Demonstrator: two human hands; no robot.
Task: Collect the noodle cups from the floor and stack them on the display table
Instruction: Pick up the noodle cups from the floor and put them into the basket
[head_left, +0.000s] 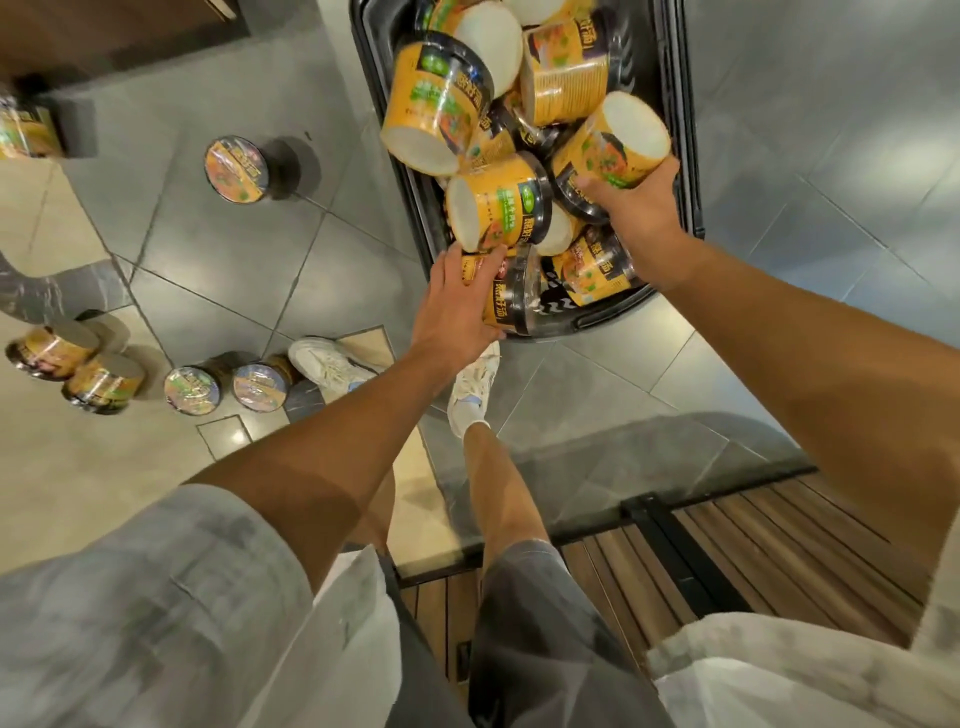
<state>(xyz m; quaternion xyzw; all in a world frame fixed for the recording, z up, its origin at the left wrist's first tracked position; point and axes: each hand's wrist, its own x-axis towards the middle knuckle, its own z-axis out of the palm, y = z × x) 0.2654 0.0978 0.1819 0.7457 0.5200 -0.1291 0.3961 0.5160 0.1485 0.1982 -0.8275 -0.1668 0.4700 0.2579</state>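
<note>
Black bin (691, 171): stands on the grey tiled floor (234, 249), long side running away from the person, heaped with yellow noodle cups lying on their sides at all angles. All places below are given from this bin.

Right hand (636, 208): at the bin's near right corner, over the heap. Fingers and thumb curled round a tilted cup (610, 148), gripping it at its black-rimmed lid end; the white base points up and away.

Left hand (457, 301): at the bin's near left corner. Palm and curled fingers wrapped on a cup lying sideways (511, 296) against the near rim, clear lid toward the bin's middle. The fingertips touch a second cup (498, 208) just above, white base facing left.

Further cups in the bin: one large cup (434, 104) propped against the left wall, base down and toward the viewer; one cup (563, 73) behind it near the middle; one cup (597, 270) at the near end under the right wrist.

Cups on the floor, all left of the bin: a single cup (236, 169) lid-up, well apart; a pair (223, 387) side by side near the white shoes (332, 361); another pair (78, 366) farther left; one cup (26, 132) at the far left edge, blurred.

Wooden slatted surface (753, 545) with a black frame: on the near side of the bin, beside the person's grey shorts (545, 623).
</note>
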